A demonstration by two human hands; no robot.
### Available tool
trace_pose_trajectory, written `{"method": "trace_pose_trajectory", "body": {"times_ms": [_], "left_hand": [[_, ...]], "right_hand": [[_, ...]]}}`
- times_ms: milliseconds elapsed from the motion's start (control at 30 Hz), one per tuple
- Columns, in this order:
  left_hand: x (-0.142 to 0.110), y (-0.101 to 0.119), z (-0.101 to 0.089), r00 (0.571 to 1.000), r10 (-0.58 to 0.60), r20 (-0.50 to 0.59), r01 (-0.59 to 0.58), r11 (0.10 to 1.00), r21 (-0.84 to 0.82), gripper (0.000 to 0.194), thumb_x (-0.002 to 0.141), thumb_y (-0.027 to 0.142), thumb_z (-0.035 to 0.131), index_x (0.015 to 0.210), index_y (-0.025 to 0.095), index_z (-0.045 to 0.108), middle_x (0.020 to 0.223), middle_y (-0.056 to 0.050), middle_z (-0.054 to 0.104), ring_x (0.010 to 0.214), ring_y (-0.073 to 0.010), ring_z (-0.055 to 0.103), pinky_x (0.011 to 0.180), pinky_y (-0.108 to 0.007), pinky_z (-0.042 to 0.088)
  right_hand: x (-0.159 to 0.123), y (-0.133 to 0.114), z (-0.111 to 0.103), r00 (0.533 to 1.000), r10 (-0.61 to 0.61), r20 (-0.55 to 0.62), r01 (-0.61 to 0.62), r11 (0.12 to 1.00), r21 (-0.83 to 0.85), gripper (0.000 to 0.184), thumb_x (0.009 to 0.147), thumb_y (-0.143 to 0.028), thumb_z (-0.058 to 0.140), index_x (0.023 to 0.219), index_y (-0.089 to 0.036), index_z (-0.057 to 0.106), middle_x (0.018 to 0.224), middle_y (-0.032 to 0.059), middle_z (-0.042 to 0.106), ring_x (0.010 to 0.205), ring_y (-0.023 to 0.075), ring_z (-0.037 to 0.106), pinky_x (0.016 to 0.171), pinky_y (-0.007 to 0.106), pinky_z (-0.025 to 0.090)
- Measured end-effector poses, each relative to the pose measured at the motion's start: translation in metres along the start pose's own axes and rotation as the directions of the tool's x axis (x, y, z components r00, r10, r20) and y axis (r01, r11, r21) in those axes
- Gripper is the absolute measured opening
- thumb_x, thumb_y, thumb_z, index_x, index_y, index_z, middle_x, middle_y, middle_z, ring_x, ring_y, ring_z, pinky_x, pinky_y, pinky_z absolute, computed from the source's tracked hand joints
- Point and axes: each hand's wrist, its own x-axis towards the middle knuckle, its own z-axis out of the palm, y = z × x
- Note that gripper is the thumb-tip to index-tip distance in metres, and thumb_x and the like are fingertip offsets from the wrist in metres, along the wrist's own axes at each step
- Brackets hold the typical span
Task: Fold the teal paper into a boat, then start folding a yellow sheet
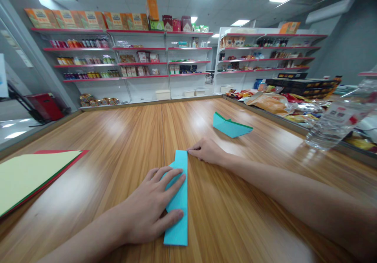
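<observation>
A folded strip of light blue paper (180,216) lies on the wooden table (123,145), running away from me. My left hand (153,206) rests flat on its left side, fingers spread and pressing it down. My right hand (206,151) sits at the strip's far right corner, fingers curled and pinching the paper's edge. Farther back on the table lies a finished teal paper plane (229,126), apart from both hands.
A stack of coloured paper sheets (32,174), pale green on top, lies at the left edge. A clear plastic water bottle (341,117) stands at the right beside snack packets (273,102). Store shelves (141,58) with goods line the back wall.
</observation>
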Motion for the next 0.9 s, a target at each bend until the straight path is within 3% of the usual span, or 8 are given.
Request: {"method": "trace_pose_trajectory", "body": {"times_ms": [167, 333, 500, 700, 900], "left_hand": [[0.001, 0.001, 0.0, 1.0, -0.013, 0.023, 0.012, 1.0, 0.027, 0.065, 0.092, 0.055, 0.035, 0.148, 0.025, 0.022, 0.148, -0.011, 0.032, 0.132, -0.0352, 0.029, 0.108, -0.054, 0.025], [0.003, 0.002, 0.001, 0.999, -0.028, 0.033, 0.026, 0.999, 0.032, 0.067, 0.092, 0.055, 0.033, 0.149, 0.022, 0.018, 0.149, -0.012, 0.03, 0.133, -0.0352, 0.028, 0.109, -0.054, 0.024], [0.002, 0.003, 0.0, 0.998, -0.035, 0.05, 0.033, 0.998, 0.049, 0.067, 0.092, 0.055, 0.031, 0.149, 0.021, 0.018, 0.149, -0.012, 0.03, 0.133, -0.0339, 0.028, 0.109, -0.053, 0.024], [0.002, 0.003, 0.0, 0.997, -0.043, 0.066, 0.039, 0.997, 0.06, 0.066, 0.093, 0.055, 0.03, 0.147, 0.018, 0.025, 0.147, -0.013, 0.033, 0.133, -0.0336, 0.028, 0.11, -0.052, 0.023], [0.004, 0.004, 0.0, 0.996, -0.056, 0.072, 0.047, 0.992, 0.12, 0.059, 0.095, 0.05, 0.025, 0.144, 0.017, 0.031, 0.147, -0.012, 0.034, 0.133, -0.0311, 0.029, 0.11, -0.051, 0.023]], "right_hand": [[-0.003, -0.002, 0.006, 0.998, -0.034, -0.045, 0.034, 0.999, 0.002, 0.028, 0.083, -0.032, 0.054, 0.091, -0.017, 0.075, 0.084, 0.0052, 0.073, 0.07, 0.0149, 0.061, 0.061, 0.021, 0.041], [-0.008, -0.011, 0.01, 0.995, -0.101, 0.019, 0.101, 0.995, 0.011, 0.022, 0.077, -0.029, 0.058, 0.07, -0.013, 0.071, 0.06, 0.0003, 0.063, 0.058, 0.0109, 0.053, 0.052, 0.019, 0.034], [-0.014, -0.02, 0.005, 0.973, -0.177, 0.15, 0.167, 0.983, 0.076, 0.02, 0.073, -0.025, 0.06, 0.061, -0.012, 0.067, 0.052, -0.0029, 0.054, 0.051, 0.0079, 0.046, 0.046, 0.018, 0.03], [-0.029, -0.031, 0.005, 0.865, -0.381, 0.328, 0.297, 0.913, 0.279, 0.014, 0.071, -0.017, 0.059, 0.066, -0.011, 0.07, 0.058, -0.0009, 0.062, 0.053, 0.0075, 0.051, 0.05, 0.016, 0.037], [-0.036, -0.041, 0.011, 0.798, -0.487, 0.354, 0.365, 0.859, 0.358, 0.011, 0.066, -0.012, 0.062, 0.065, -0.009, 0.072, 0.059, 0.0011, 0.066, 0.049, 0.0064, 0.053, 0.046, 0.014, 0.038]]}}
